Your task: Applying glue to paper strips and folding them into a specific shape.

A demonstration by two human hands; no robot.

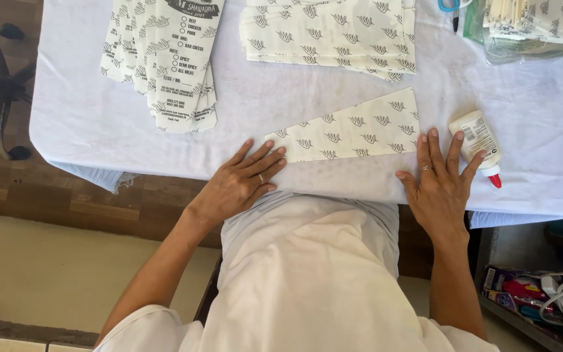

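A folded patterned paper wedge (353, 129) lies lengthwise across the white table (86, 111), left hand (242, 182) flat and open on its narrow end, right hand (439, 182) flat and open at its wide end, glue bottle (478, 140) just beyond that.

Your left hand (242, 179) covers the narrow tip of the folded patterned sheet (353, 130). Beyond that sheet, both paper stacks (333, 32) run off the top edge. Right of them, scissors (451, 5) show only blue handles. The clear bag (529, 29) contents are unreadable.
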